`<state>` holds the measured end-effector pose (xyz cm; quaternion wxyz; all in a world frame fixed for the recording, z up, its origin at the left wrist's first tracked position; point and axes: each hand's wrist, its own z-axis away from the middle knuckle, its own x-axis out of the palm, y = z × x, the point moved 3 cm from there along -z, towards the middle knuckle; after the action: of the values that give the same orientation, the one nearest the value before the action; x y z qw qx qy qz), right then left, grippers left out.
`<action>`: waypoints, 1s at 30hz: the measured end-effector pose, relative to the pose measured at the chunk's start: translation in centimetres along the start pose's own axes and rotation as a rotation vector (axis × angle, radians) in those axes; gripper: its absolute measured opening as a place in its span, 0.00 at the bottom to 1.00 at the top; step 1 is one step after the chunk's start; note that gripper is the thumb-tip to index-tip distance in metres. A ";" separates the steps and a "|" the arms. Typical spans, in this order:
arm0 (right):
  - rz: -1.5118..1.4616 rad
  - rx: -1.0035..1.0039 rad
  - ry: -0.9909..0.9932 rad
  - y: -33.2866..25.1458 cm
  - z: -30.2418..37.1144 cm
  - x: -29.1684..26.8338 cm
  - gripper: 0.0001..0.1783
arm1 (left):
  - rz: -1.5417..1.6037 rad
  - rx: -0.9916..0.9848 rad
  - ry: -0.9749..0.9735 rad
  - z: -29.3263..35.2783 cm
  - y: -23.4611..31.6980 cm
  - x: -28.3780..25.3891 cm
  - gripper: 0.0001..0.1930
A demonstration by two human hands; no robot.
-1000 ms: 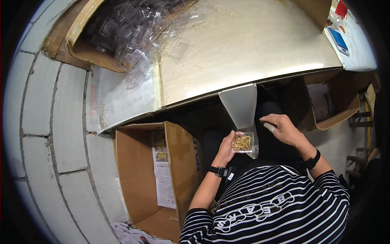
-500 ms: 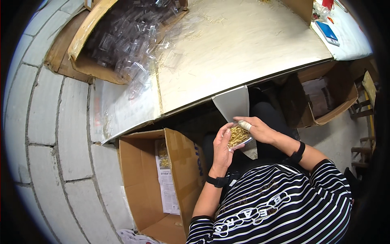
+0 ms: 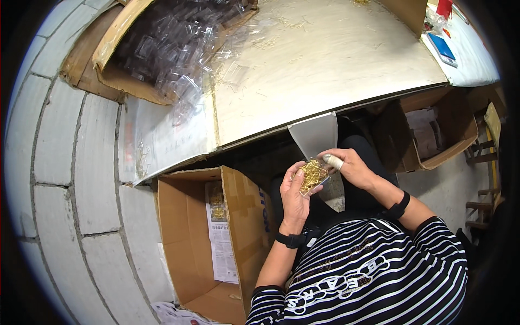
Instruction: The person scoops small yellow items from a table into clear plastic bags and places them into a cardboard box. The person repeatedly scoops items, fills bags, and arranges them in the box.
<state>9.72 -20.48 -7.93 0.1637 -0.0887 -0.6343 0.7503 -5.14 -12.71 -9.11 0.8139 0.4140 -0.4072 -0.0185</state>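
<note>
In my left hand (image 3: 296, 191) rests a small clear plastic box (image 3: 309, 190), tilted and packed with thin gold-coloured metal pieces (image 3: 314, 176) that look like bent wires or hooks. Its fingers wrap round the near left side. My right hand (image 3: 349, 167), with pale tape round the thumb, is closed at the box's upper right corner; its other fingertips are partly hidden. Both hands are above my lap, in front of a whitish sheet-like flap (image 3: 316, 135) that hangs by the table edge.
A pale worktable (image 3: 325, 59) with scattered gold bits lies ahead. A tipped carton (image 3: 116, 81) spills clear plastic boxes (image 3: 179, 59). An open carton (image 3: 187, 238) with filled boxes stands lower left, another carton (image 3: 455, 130) at right. A small blue-topped scale (image 3: 443, 50) sits far right.
My right hand has drawn back slightly to the right, from over the top of the box to its corner. The box now tilts more in my left hand. The view has shifted a little.
</note>
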 end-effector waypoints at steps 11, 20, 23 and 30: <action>0.022 0.135 -0.008 0.3 -0.2 -0.4 0.08 | -0.104 0.062 0.017 0.3 0.2 0.1 0.16; -0.071 0.205 0.031 0.6 -0.2 -0.3 0.07 | -0.063 0.073 0.103 0.3 -0.2 -0.4 0.15; -0.096 0.253 0.038 -0.1 -0.2 -0.6 0.06 | -0.072 0.082 0.117 0.3 -0.2 -0.5 0.15; 0.296 -0.017 0.121 -1.3 0.1 0.1 0.07 | -0.019 0.035 0.064 0.0 -0.7 -0.1 0.15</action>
<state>9.77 -20.36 -6.67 0.0883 -0.2277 -0.6095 0.7542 -5.04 -13.15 -9.70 0.8189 0.4326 -0.3771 -0.0059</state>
